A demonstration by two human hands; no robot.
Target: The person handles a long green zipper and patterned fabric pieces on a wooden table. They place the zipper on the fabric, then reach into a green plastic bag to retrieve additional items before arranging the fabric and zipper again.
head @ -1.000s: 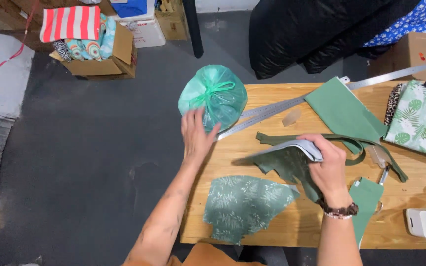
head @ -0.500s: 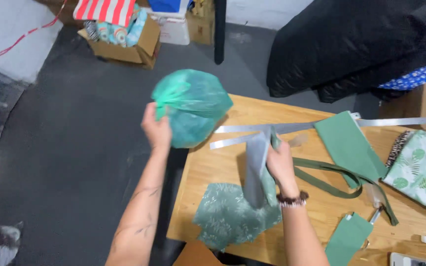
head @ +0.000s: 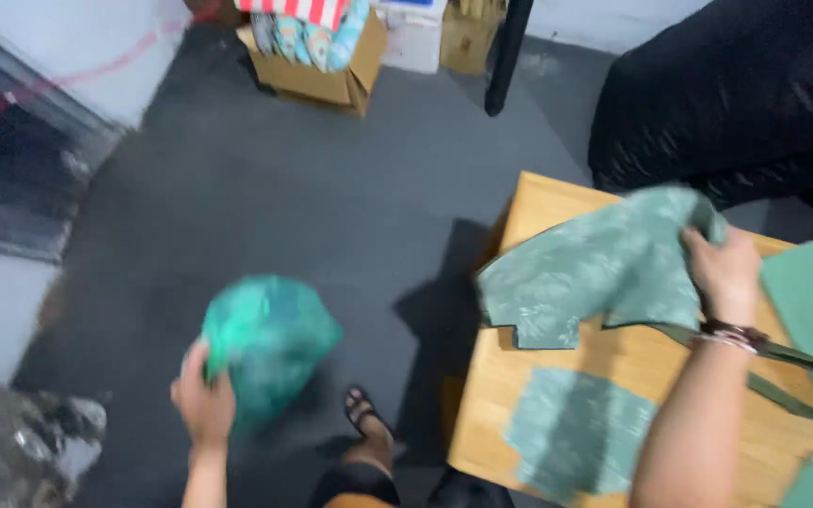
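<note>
wooden table (head: 543,212) beside grey floor (head: 265,198)

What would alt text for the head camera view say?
The left hand holds a tied green plastic bag low over the dark floor, while the right hand lifts a green leaf-print fabric piece above a wooden table. The image is motion-blurred.
</note>
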